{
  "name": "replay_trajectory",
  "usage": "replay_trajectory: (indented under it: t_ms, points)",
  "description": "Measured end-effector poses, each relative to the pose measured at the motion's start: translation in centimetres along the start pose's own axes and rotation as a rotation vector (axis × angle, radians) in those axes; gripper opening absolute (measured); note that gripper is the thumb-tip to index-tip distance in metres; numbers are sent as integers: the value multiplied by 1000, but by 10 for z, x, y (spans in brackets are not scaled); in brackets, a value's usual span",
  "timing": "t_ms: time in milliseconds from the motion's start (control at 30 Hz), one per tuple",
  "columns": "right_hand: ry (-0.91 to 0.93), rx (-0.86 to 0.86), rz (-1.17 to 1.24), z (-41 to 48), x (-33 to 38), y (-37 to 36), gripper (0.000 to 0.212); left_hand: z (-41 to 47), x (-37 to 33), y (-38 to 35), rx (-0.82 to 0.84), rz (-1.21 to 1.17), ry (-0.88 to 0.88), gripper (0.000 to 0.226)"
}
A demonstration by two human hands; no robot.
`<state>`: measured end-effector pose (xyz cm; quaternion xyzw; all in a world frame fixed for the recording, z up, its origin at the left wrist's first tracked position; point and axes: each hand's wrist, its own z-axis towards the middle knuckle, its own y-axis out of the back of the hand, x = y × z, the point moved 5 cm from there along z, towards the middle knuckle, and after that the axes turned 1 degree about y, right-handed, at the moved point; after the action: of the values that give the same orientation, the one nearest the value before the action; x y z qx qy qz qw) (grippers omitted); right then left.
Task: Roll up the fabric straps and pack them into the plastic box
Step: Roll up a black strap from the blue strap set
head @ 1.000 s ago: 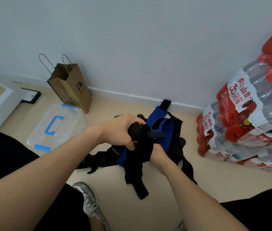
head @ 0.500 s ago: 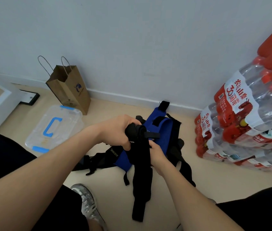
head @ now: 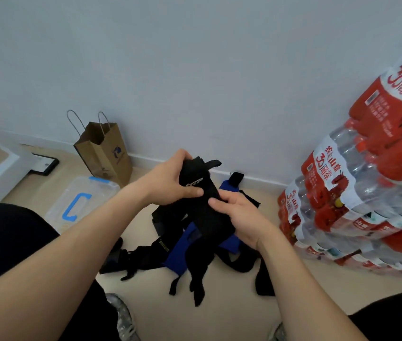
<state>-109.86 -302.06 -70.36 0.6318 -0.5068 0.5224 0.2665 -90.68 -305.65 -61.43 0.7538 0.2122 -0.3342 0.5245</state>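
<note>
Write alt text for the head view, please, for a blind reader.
Left hand grips the rolled end of a black strap, right hand holds its tail, above a pile of straps. Plastic box and paper bag sit left, water bottles right.

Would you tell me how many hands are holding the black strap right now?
2. The left hand grips the rolled top of the black strap; the right hand pinches it just below.
</note>
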Motion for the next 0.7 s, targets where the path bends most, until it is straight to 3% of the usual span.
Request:
replay_trajectory:
  t_ms: [167,333,367,433,500,600,700]
  points:
    - [96,-197,-293,-1,31,-4,21,-5,-10,-9,-135,-46,7,58]
    - [91,-314,-218,-14,72,-18,4,-9,-35,-5,-230,-58,-82,38]
    - [88,-333,-187,-16,82,-19,16,-9,-39,-5,-205,-70,-91,37]
    - [71,-360,-180,-20,100,-18,65,-11,-48,-2,-151,-76,-103,43]
    - [62,-356,-274,-23,118,-19,87,-16,-59,2,-152,-23,-192,49]
    - [80,-388,-347,-26,139,-17,70,-22,-78,15,-247,12,-362,55]
    - [107,-330,-330,-27,156,-18,39,-21,-85,27,-301,-82,-394,64]
